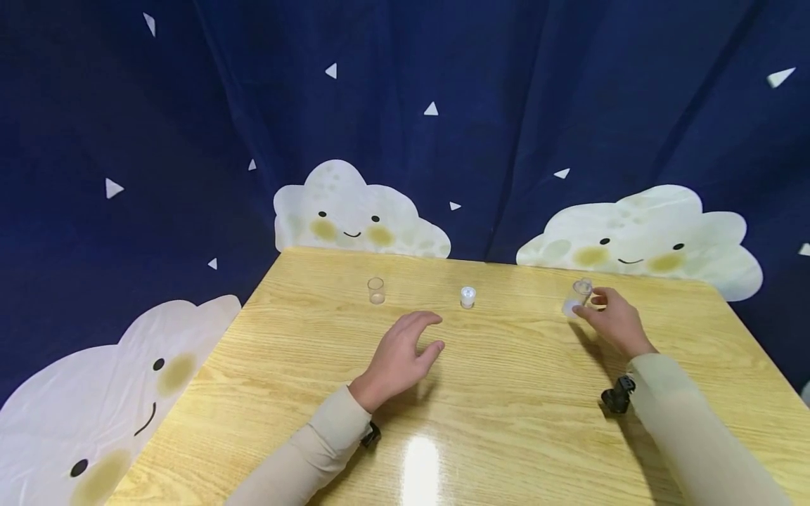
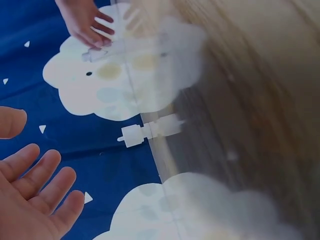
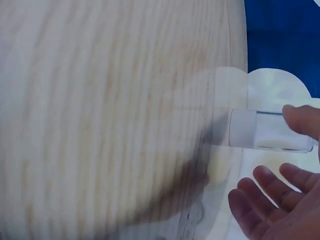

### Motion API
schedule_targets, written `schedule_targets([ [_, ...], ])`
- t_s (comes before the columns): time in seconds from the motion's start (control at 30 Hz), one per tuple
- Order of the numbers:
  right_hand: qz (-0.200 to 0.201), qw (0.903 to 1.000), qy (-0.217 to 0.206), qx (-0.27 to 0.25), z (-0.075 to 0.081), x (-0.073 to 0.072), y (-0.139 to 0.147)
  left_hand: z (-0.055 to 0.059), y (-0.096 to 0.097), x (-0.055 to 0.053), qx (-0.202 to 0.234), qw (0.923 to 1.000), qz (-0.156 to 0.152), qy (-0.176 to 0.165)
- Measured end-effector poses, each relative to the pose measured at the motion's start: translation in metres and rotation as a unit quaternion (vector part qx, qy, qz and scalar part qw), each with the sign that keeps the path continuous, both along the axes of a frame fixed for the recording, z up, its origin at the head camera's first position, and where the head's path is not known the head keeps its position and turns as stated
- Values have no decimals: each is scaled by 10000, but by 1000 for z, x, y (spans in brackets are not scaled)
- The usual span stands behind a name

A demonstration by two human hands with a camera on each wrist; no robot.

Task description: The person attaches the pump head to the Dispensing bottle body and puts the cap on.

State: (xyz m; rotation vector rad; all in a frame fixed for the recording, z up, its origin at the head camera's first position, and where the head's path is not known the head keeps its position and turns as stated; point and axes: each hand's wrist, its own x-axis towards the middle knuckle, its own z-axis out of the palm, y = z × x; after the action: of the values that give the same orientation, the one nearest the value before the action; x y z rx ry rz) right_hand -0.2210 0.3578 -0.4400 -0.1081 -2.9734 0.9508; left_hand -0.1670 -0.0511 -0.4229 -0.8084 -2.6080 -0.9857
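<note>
At the right rear of the table, my right hand (image 1: pixel 612 322) is beside a clear cylinder (image 1: pixel 577 298) with a white lower part. In the right wrist view, the thumb (image 3: pixel 300 120) overlaps the cylinder's clear side (image 3: pixel 280 132), while the other fingers (image 3: pixel 270 187) are spread apart from it. Whether the thumb touches is hard to tell. My left hand (image 1: pixel 400 355) hovers over the middle of the table, fingers loosely bent and holding nothing. Beyond it stands a small white cylinder with a narrow tip (image 2: pixel 132 136), like an LED tealight. An uncovered clear cup (image 1: pixel 376 290) stands left of that.
The light wooden table (image 1: pixel 506 422) meets a dark blue curtain (image 1: pixel 481 126) with white clouds and triangles along its back edge. Black wrist cameras, such as the right one (image 1: pixel 618 395), hang under both sleeves. Bright glare (image 1: pixel 420 471) lies near the front.
</note>
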Motion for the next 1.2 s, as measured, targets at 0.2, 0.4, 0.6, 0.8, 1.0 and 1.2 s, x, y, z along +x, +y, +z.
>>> schedule_targets([
  [0.2,8,9997,-25,-225,-1,-7,2,1,0,-1,177,9994,-6,-302],
  [0.4,-52,9986,99,-514,-2,-13,1,0,0,-3,259,9987,-24,-432],
  [0.6,108,9997,129,-193,-1,-18,-1,-1,0,-5,266,9988,-76,-414],
  [0.8,156,9999,62,-28,1,-21,-3,0,-3,-3,264,9986,-39,-462],
  [1.0,257,9997,31,-41,-2,-24,-3,-2,-3,-4,277,9988,-67,-396],
  [1.2,319,9995,58,30,-8,-23,2,-5,0,-5,307,9987,-130,-378],
])
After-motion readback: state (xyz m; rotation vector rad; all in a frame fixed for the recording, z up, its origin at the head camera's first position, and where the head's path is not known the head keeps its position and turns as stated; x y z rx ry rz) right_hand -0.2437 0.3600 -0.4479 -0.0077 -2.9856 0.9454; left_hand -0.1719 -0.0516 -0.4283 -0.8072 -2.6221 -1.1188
